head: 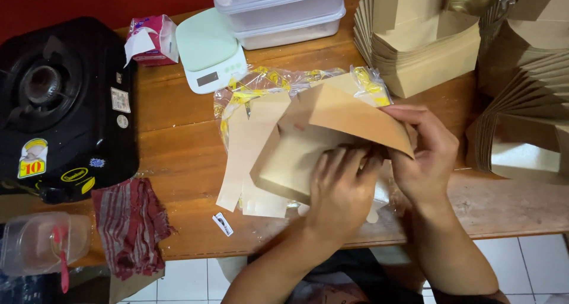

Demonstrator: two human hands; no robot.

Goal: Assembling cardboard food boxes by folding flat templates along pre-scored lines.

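A brown cardboard food box (pixel 296 156) lies half folded on the wooden table (pixel 178 132), its lid flap (pixel 349 111) raised. My left hand (pixel 341 191) presses down inside the box at its near right corner. My right hand (pixel 427 153) grips the box's right side wall and the edge of the lid. Under the box lie flat unfolded box blanks (pixel 246 156) on a crinkled clear plastic bag with yellow print (pixel 261 81).
A black single-burner gas stove (pixel 59 102) sits at the left. Behind the box are a pale green kitchen scale (pixel 210 49), a pink tissue pack (pixel 151 40) and stacked clear plastic containers (pixel 284 13). Stacks of folded brown boxes (pixel 427 43) stand right. A striped rag (pixel 130 221) hangs over the near edge.
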